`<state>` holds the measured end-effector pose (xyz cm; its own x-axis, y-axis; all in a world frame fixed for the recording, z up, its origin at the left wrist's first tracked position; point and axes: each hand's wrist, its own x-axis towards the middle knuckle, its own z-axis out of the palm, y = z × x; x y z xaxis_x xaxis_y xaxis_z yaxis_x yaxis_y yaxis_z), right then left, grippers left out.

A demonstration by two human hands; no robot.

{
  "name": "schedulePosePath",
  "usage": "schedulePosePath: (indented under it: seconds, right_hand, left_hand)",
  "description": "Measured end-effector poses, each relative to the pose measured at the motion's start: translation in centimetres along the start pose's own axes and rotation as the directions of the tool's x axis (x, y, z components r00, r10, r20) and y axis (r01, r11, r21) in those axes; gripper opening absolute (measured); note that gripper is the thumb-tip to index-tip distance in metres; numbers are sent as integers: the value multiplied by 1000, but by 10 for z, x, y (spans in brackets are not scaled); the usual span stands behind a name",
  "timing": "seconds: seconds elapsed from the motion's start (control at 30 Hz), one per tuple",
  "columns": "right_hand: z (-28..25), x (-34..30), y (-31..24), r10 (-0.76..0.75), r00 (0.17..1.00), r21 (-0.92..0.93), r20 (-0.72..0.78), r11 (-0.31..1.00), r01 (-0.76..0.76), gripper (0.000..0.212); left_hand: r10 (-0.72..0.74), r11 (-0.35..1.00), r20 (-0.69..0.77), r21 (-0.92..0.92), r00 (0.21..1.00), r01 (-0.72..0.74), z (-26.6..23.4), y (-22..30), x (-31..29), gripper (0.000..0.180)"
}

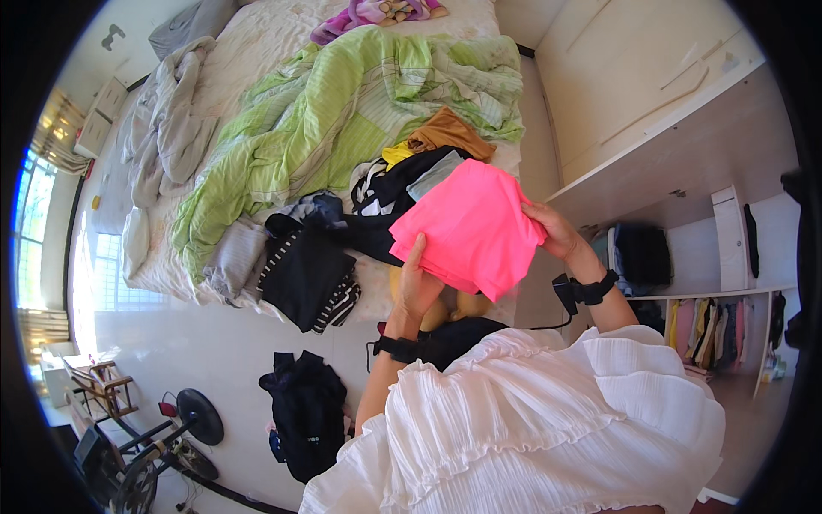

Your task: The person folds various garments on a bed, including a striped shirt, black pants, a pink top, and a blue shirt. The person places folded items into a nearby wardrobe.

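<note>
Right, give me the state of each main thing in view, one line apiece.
Neon-pink garment: loosely folded, held
Left hand: gripping the garment's left side
Right hand: gripping its right side
Green striped quilt: rumpled
Purple patterned blanket: bunched up
Black garment on the floor: crumpled
Wardrobe: open, clothes inside

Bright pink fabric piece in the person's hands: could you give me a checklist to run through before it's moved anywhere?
1. Left hand on the bright pink fabric piece: ok, at its near left edge.
2. Right hand on it: ok, at its right edge.
3. Fabric apart from the clothes behind it: cannot tell; it hides part of them.
4. Near edge of the cream-sheeted bed uncluttered: not ok; a black garment with black-and-white striped trim lies there.
5. Glossy white floor uncluttered: not ok; a black cloth garment lies there.
</note>
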<state>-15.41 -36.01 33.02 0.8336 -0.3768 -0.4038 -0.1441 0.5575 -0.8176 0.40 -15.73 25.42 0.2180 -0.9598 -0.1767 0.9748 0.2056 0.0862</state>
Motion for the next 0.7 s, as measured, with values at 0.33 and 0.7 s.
schedulePosePath:
  seconds: [0.33, 0.7]
  right_hand:
    - [-39, 59, 88, -422, 899, -981, -122, 189, -45, 38]
    - [-2, 124, 155, -379, 921, -996, 91, -25, 88, 21]
  left_hand:
    - [-111, 862, -561, 356, 820, 360, -111, 1, 72, 39]
    - [-118, 913, -545, 270, 830, 307, -134, 3, 77, 30]
